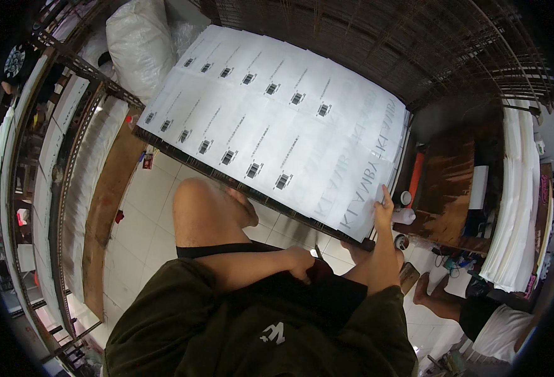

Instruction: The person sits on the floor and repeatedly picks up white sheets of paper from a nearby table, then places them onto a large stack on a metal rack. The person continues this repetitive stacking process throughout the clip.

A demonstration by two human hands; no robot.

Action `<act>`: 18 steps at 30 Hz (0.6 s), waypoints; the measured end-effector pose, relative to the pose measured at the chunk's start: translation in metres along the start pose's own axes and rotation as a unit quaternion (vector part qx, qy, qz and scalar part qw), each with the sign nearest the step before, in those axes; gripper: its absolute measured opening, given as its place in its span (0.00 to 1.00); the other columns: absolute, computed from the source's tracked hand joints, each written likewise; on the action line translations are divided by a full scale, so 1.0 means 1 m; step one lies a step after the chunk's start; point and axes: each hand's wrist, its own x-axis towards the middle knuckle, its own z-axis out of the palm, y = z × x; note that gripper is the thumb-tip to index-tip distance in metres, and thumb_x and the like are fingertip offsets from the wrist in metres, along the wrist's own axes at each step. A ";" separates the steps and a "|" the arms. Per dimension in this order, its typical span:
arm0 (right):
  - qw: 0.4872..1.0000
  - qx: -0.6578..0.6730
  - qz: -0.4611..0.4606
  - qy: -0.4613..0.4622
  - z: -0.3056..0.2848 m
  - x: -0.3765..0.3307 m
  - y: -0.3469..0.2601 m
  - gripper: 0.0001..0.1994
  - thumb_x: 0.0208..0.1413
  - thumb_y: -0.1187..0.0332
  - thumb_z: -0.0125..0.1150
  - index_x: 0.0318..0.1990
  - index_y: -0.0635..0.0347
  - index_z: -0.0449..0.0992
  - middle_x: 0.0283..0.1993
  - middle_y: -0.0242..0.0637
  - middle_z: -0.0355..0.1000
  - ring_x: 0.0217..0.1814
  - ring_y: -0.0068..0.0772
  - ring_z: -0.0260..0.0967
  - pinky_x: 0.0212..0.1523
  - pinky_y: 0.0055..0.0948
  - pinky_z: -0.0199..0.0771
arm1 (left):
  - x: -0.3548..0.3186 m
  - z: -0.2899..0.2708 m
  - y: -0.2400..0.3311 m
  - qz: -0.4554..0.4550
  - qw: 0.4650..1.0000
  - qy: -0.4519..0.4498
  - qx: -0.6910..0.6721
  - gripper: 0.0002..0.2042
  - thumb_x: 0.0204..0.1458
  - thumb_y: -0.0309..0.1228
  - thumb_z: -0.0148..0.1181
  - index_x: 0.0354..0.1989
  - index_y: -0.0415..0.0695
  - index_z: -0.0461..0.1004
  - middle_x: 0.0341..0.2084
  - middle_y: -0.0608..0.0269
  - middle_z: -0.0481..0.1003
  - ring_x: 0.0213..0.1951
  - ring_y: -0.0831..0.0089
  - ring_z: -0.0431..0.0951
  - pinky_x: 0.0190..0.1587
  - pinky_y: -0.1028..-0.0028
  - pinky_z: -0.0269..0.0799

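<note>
Overlapping white printed sheets (270, 132) lie across a dark rack in front of me. Most carry small black barcodes and fine lines of print; those at the right end bear large grey lettering. My right hand (385, 210) is at their near right corner, index finger stretched along the edge and thumb apart, touching the sheets. My left hand (301, 262) rests low over my lap, its fingers curled closed. A small dark object with a pale tip (316, 253) shows beside those fingers, too small to name.
A dark wire rack (377, 44) rises behind the sheets. A stuffed white plastic sack (140, 47) stands at the far left, near metal shelving (69, 157). Stacked white material (512, 213) hangs at the right by a stained wooden board (443, 182). Another person's leg (443, 298) is at lower right.
</note>
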 end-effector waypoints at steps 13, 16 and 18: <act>0.997 -0.056 0.041 -0.046 -0.003 0.010 -0.004 0.34 0.40 0.86 0.42 0.62 0.64 0.58 0.52 0.41 0.67 0.27 0.17 0.62 0.25 0.17 0.62 | -0.004 -0.004 0.004 -0.022 1.000 -0.011 0.001 0.28 0.40 0.59 0.59 0.32 0.42 0.77 0.31 0.52 0.77 0.37 0.53 0.77 0.38 0.58 0.72; 0.996 -0.063 0.050 -0.042 -0.001 0.009 -0.008 0.34 0.41 0.86 0.42 0.62 0.64 0.59 0.50 0.39 0.68 0.26 0.17 0.62 0.25 0.16 0.62 | -0.003 -0.004 0.004 -0.028 0.999 -0.021 -0.005 0.28 0.41 0.59 0.59 0.32 0.42 0.77 0.31 0.52 0.77 0.38 0.53 0.77 0.39 0.58 0.72; 0.997 -0.070 0.016 -0.027 -0.001 0.011 -0.002 0.34 0.41 0.86 0.42 0.62 0.63 0.59 0.49 0.38 0.68 0.26 0.16 0.61 0.25 0.16 0.61 | -0.002 -0.005 0.004 -0.030 0.999 -0.022 -0.009 0.28 0.41 0.59 0.58 0.33 0.42 0.77 0.32 0.52 0.76 0.39 0.53 0.77 0.39 0.58 0.72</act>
